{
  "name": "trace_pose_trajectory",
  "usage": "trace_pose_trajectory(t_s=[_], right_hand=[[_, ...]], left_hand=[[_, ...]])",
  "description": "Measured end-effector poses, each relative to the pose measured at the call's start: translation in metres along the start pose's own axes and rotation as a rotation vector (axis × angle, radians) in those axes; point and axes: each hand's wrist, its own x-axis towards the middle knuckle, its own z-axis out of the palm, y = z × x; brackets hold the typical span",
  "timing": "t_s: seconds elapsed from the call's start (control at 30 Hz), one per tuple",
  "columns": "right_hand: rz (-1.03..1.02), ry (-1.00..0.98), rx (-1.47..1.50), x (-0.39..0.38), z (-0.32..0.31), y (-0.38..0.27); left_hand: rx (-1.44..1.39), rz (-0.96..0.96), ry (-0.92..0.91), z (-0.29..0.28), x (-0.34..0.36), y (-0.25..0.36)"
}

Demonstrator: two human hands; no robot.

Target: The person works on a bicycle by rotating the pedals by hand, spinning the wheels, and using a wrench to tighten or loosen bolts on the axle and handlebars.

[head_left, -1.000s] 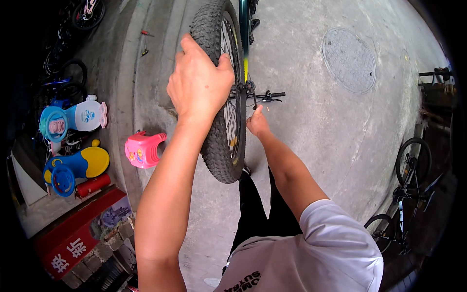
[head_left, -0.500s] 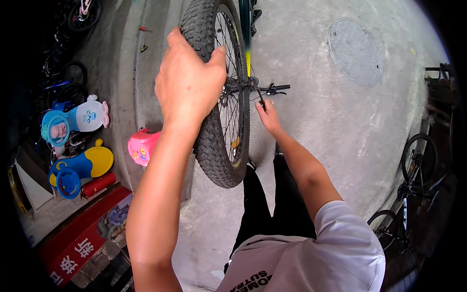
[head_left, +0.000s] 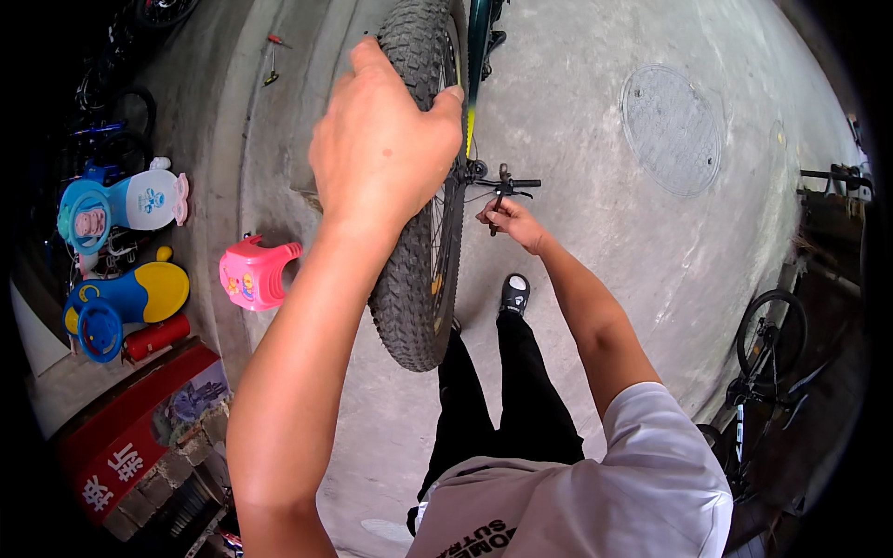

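My left hand [head_left: 386, 139] grips the knobbly black bicycle tire [head_left: 405, 312] from its outer side, with the thumb towards the spokes and the other fingers partly hidden behind the tread. The wheel stands upright in front of me, its frame [head_left: 473, 116] dark green and bright yellow. To the right of the wheel, my right hand [head_left: 513, 224] is closed on a slim dark wrench-like tool [head_left: 499, 197]. Its upper end lies close to the handlebar [head_left: 526, 183] and brake lever; whether it touches them I cannot tell.
On the left are a pink plastic stool [head_left: 253, 272], two children's ride-on toys [head_left: 153, 197] and a red fire extinguisher [head_left: 156, 338]. A red-handled tool [head_left: 272, 60] lies on the floor. A round manhole cover [head_left: 672, 130] and a parked bicycle [head_left: 767, 349] are to the right.
My right hand and the tool have drawn back from the wheel hub, lower and slightly right. The left hand keeps its hold on the tire. The view has shifted, and the wheel appears more edge-on.
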Motion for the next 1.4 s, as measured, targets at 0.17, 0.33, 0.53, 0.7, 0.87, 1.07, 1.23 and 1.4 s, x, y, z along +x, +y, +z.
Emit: trace_pose_trajectory(t_s=[0.17, 0.33, 0.53, 0.7, 0.87, 1.07, 1.23, 1.4], right_hand=[[-0.248, 0.244, -0.749, -0.015, -0.065, -0.006], [-0.370, 0.241, -1.603, -0.045, -0.081, -0.121], [-0.965, 0.124, -1.949, -0.028, -0.096, -0.209], [-0.646, -0.245, -2.023, -0.030, -0.061, -0.261], [-0.341, -0.308, -1.938, -0.023, -0.058, -0.275], [-0.288, -0.345, -2.005, -0.003, -0.049, -0.277], [-0.431, -0.304, -2.074, 0.010, -0.034, -0.280], [-0.582, -0.296, -2.161, 0.010, -0.010, -0.290]], left_hand=[[-0.047, -0.014, -0.039, 0.003, 0.000, 0.013], [-0.041, -0.038, -0.041, -0.002, 0.000, 0.008], [-0.004, 0.020, 0.035, 0.006, 0.000, 0.005], [-0.035, -0.068, -0.069, -0.003, 0.002, 0.008], [-0.055, -0.061, -0.060, 0.000, 0.003, 0.007], [-0.053, -0.010, -0.002, 0.002, 0.001, 0.007], [-0.038, -0.033, -0.005, -0.005, -0.004, 0.015], [-0.045, -0.046, -0.019, -0.009, -0.005, 0.014]])
